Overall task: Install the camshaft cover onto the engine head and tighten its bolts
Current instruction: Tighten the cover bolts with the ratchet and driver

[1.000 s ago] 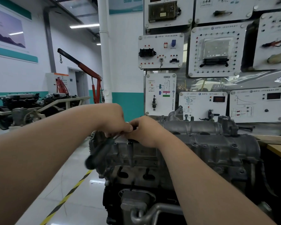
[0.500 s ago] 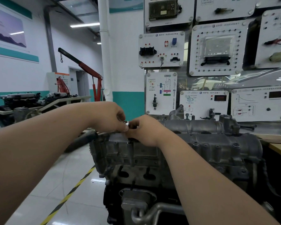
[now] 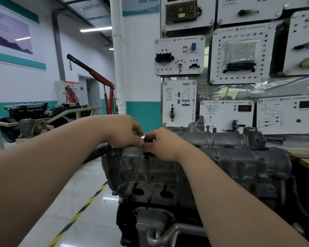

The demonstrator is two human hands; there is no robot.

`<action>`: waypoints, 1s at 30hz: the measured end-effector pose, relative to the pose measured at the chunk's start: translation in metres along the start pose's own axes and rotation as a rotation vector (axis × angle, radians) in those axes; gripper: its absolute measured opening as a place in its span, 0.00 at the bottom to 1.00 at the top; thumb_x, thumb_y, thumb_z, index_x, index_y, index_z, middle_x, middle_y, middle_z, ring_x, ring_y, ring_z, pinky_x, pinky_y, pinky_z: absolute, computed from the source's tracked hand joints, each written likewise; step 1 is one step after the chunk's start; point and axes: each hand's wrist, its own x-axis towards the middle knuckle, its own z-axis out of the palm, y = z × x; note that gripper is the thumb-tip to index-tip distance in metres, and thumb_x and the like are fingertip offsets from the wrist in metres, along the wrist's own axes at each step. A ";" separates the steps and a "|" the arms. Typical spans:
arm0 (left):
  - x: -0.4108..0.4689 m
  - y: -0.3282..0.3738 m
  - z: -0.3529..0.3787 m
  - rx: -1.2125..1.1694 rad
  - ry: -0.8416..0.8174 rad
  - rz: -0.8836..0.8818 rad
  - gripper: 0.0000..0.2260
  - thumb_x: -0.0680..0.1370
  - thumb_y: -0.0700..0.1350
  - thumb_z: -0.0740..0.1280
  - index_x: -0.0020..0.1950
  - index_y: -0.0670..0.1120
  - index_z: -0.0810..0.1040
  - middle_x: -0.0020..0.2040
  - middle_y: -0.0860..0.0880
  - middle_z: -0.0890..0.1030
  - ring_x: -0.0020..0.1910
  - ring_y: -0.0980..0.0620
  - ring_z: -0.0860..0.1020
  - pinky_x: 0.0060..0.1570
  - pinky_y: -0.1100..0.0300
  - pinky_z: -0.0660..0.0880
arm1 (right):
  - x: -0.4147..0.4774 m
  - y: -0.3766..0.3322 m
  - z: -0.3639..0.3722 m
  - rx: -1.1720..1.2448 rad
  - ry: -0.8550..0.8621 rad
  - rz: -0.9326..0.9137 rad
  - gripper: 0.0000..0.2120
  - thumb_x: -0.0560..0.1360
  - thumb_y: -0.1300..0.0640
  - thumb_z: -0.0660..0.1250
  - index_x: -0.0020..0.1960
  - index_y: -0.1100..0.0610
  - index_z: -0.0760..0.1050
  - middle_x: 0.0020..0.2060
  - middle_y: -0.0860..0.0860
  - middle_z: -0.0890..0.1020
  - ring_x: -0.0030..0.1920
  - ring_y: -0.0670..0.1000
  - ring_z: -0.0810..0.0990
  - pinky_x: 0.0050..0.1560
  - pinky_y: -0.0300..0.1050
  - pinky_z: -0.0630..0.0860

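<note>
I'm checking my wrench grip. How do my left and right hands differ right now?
The left hand sits slightly higher, with a dark tool handle sticking out below it. The right hand sits lower, against the camshaft cover, with no handle showing. Both curl their fingers onto a small shiny metal piece between them.

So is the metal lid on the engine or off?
On. The camshaft cover lies flat atop the engine head; cannot tell if its bolts are tight.
</note>
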 end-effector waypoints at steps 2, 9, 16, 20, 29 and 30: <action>0.000 -0.002 0.000 -0.009 0.000 0.015 0.12 0.77 0.56 0.64 0.59 0.57 0.75 0.41 0.59 0.73 0.40 0.58 0.71 0.37 0.64 0.64 | 0.000 0.000 0.000 0.020 0.002 0.013 0.13 0.75 0.49 0.68 0.31 0.43 0.74 0.24 0.40 0.77 0.25 0.38 0.72 0.27 0.35 0.64; 0.000 -0.007 0.003 -0.015 -0.001 0.033 0.12 0.77 0.53 0.65 0.61 0.56 0.76 0.47 0.57 0.76 0.46 0.57 0.74 0.48 0.59 0.70 | 0.001 0.002 0.004 0.020 0.051 0.016 0.16 0.73 0.47 0.70 0.27 0.45 0.74 0.21 0.41 0.75 0.22 0.38 0.70 0.21 0.29 0.62; -0.003 -0.003 0.003 -0.002 0.066 -0.018 0.15 0.76 0.59 0.64 0.57 0.53 0.79 0.46 0.55 0.78 0.45 0.56 0.76 0.49 0.59 0.72 | 0.002 -0.001 0.004 -0.011 0.051 0.011 0.15 0.73 0.48 0.70 0.29 0.46 0.72 0.22 0.38 0.76 0.23 0.36 0.71 0.20 0.29 0.62; 0.005 0.007 0.007 -0.114 0.102 -0.106 0.19 0.75 0.61 0.64 0.54 0.48 0.80 0.44 0.50 0.83 0.42 0.54 0.81 0.42 0.61 0.76 | 0.004 0.000 0.003 -0.095 0.046 0.001 0.16 0.75 0.54 0.67 0.28 0.48 0.70 0.24 0.45 0.74 0.24 0.42 0.70 0.22 0.32 0.61; -0.005 -0.002 -0.006 -0.004 0.009 -0.071 0.10 0.75 0.57 0.67 0.52 0.54 0.81 0.45 0.55 0.80 0.44 0.57 0.77 0.38 0.63 0.68 | 0.003 0.001 0.006 -0.051 0.056 0.010 0.14 0.73 0.45 0.70 0.30 0.45 0.74 0.25 0.43 0.76 0.25 0.40 0.71 0.27 0.36 0.64; -0.004 -0.004 -0.005 -0.026 0.007 -0.055 0.09 0.75 0.56 0.67 0.52 0.54 0.80 0.46 0.55 0.81 0.44 0.57 0.77 0.39 0.64 0.68 | 0.002 0.001 0.005 -0.046 0.055 0.016 0.14 0.73 0.45 0.70 0.30 0.45 0.74 0.24 0.42 0.76 0.25 0.40 0.71 0.27 0.36 0.64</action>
